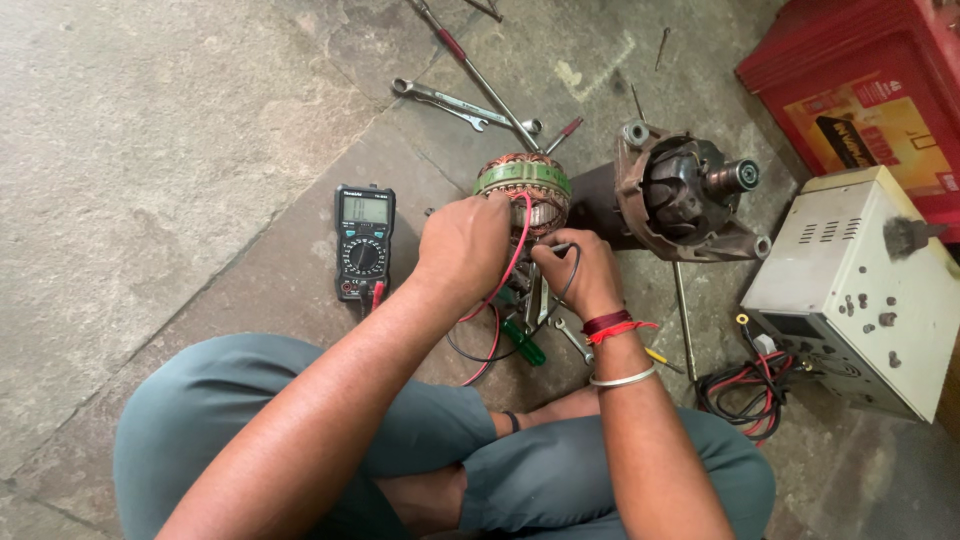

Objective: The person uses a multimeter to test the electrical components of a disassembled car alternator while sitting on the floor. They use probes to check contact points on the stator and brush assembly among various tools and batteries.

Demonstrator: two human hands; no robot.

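A round stator with copper windings and a green band stands on the floor in front of me. My left hand grips a red test probe, its red lead curving over the hand, pressed to the stator's near side. My right hand pinches a black test probe with a black lead against the stator's lower right edge. Both leads run to a black multimeter lying to the left on the floor.
A rusty alternator housing with rotor lies right of the stator. A cream metal power unit with red and black cables stands at the right, a red battery behind it. Spanners and screwdrivers lie on the floor beyond.
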